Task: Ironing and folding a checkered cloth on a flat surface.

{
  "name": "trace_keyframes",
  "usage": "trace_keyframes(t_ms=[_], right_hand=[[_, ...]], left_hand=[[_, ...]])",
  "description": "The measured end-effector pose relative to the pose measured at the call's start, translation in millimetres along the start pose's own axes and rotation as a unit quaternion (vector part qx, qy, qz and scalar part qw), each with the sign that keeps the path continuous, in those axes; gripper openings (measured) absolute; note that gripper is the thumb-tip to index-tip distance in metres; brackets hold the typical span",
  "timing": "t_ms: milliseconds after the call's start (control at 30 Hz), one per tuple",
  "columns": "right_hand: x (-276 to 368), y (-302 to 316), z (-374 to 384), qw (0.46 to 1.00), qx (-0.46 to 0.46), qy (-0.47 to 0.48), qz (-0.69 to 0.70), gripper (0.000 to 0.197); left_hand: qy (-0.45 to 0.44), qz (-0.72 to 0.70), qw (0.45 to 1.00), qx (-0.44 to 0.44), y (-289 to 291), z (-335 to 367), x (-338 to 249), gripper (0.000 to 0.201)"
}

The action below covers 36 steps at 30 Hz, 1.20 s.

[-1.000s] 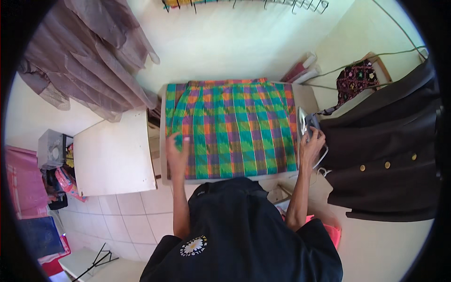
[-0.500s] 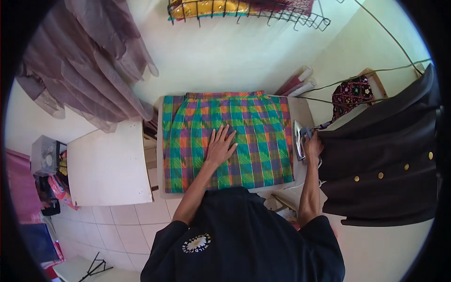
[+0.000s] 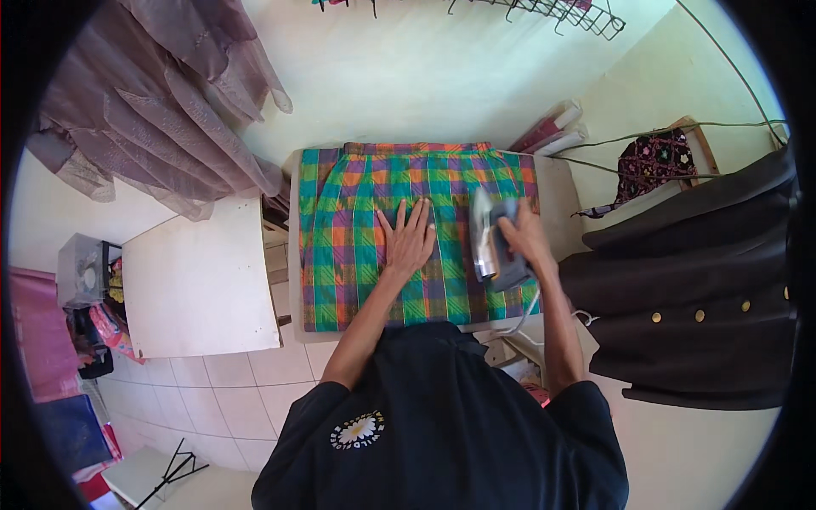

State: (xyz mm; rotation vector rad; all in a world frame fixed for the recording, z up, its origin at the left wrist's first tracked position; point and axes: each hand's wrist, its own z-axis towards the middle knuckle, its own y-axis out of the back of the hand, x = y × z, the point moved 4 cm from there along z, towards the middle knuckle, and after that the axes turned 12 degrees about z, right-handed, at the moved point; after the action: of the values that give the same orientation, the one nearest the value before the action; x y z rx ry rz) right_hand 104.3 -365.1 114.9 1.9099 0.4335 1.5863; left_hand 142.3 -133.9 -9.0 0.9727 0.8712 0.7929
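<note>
Cloth [image 3: 38, 327], one pink piece at the far left, above one blue cloth [image 3: 75, 425]. Just right of these, one clear box [image 3: 82, 268]. Higher up, one mauve drape [image 3: 161, 102], hanging in loose folds by the pale wall. Down low, one black frame [image 3: 174, 472] with thin legs. Between drape and frame, one white board [image 3: 204, 289]. In the centre, one table [image 3: 557, 195] and, laid flat across most of its top, one checked skirt [image 3: 357, 272], waistband toward the wall. On the skirt's middle, one left hand [image 3: 410, 245], palm down, fingers spread apart. Below, one black shirt [image 3: 459, 408] with one daisy emblem [image 3: 357, 431]. Next right, one iron [image 3: 503, 265] over the skirt's right part, tilted, tip toward the wall, shiny sole turned left; impossible to tell, through the blur, whether touching the fabric. Around its handle, one right hand [image 3: 529, 238], gripping. From the iron's lower end, one white cord [image 3: 525, 320]. Beyond, two long bundles [image 3: 552, 134] near the table's far right corner; above, one wire rack [image 3: 565, 15]. Farther right, one floral cloth [image 3: 654, 161], hanging. Last, one dark coat [image 3: 688, 263] with four gold buttons [image 3: 699, 315].
</note>
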Motion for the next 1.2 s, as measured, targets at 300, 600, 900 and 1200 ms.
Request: trace_keyframes(t_ms=[300,600,900,1200], right_hand=[[27.8,-125.5,-14.1,0.987,-0.016,0.098,-0.129,0.045],[28.0,-111.3,43.3,0.988,-0.032,0.048,-0.141,0.041],[10.9,-108.6,57.2,0.991,-0.035,0.091,-0.095,0.05],[15.6,-106.2,69.3,0.999,-0.04,-0.002,-0.036,0.045]], left_hand=[[0.045,-0.001,0.999,0.005,-9.5,3.3,2.2,0.056],[0.027,0.08,0.996,-0.003,-4.5,5.1,-4.0,0.06],[0.023,-0.032,0.999,0.02,-3.4,66.4,-2.3,0.044],[0.008,0.049,0.999,-0.005,-34.8,67.8,2.0,0.051]])
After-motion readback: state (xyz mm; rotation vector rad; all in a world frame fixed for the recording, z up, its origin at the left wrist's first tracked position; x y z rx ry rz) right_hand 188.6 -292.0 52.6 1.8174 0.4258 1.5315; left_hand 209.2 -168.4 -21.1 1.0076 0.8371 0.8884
